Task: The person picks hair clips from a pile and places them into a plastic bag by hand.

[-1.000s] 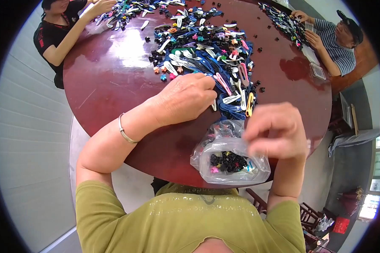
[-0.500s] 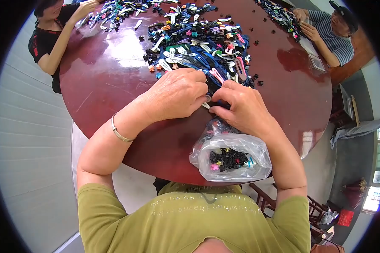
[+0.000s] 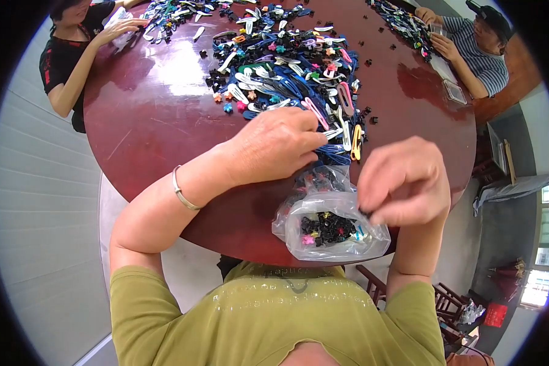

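My left hand rests at the near edge of a pile of hair clips, fingers bent and thumb apart. Its fingertips touch white and blue snap clips there, and I see nothing held. My right hand, blurred by motion, hovers above the right rim of a clear plastic bag. Between its thumb and fingers shows a bit of a small black claw clip, mostly hidden. Inside the open bag lie small black claw clips, with a few pink and yellow ones. A yellow snap clip lies between my hands.
The round dark red table bears more clips toward its far side. Across at the left, a person in black reaches to a heap; at the right a person in stripes handles clips. A clear box lies near that person.
My right hand has moved from the pile, right and toward me, to the bag's rim. My left hand has shifted slightly right, fingers loosened. The yellow snap clip has come into view.
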Tool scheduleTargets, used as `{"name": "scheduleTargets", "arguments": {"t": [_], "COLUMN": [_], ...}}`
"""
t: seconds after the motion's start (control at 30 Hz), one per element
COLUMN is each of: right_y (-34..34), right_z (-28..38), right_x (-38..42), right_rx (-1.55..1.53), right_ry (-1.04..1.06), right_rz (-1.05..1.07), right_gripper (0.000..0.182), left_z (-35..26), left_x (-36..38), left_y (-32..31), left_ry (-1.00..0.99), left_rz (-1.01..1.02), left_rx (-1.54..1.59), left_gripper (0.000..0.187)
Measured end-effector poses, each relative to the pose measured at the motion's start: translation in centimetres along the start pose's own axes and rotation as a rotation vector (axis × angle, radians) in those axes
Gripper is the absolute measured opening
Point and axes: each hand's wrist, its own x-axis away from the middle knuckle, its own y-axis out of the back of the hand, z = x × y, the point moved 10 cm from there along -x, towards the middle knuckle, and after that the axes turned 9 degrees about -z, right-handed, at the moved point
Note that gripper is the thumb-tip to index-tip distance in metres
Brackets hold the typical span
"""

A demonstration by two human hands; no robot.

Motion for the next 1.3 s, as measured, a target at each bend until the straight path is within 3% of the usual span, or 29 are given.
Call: {"name": "scheduleTargets", "arguments": {"t": [0.07,0.2,0.27,0.4,0.57,0.63,0.77,1.07,1.3], "right_y": [-1.5,0.7,3.2,5.5,5.2,4.8,4.2,3.1,4.4], "right_z": [0.2,0.2,-1.7,-4.3,-6.0,-6.4,-6.6,-7.3,-6.7], "right_x": [0.4,-0.2,0.3,0.6,0.7,0.5,0.1,-1.5,-1.7], "right_rx": [0.06,0.264,0.241,0.588,0.95,0.962,1.059,1.137,1.144], "right_ry": [-0.057,0.045,-0.126,-0.23,-0.231,-0.267,-0.297,0.026,0.02], "right_rz": [0.137,-0.041,-0.299,-0.363,-0.225,-0.178,-0.156,-0.273,-0.419], "right_gripper": [0.02,0.015,0.014,0.011,0.021,0.02,0.019,0.02,0.017], "left_z": [-0.6,-0.6,-0.6,0.3,0.5,0.5,0.5,1.1,2.2], "left_x": [-0.1,-0.2,-0.3,-0.1,-0.3,-0.1,0.3,0.5,0.6], "left_y": [-0.9,-1.7,-1.8,-2.0,-0.7,-0.1,-0.2,-0.3,0.5], "left_ry": [-0.03,-0.043,-0.035,0.012,0.033,0.036,0.069,0.088,0.135], "left_rz": [0.025,0.039,0.037,0.014,-0.057,-0.051,0.086,0.051,0.056], "left_rx": [-0.01,-0.042,-0.106,-0.222,-0.171,-0.087,-0.056,-0.214,-0.224], "left_gripper": [0.027,0.02,0.016,0.014,0.023,0.027,0.031,0.023,0.018]}}
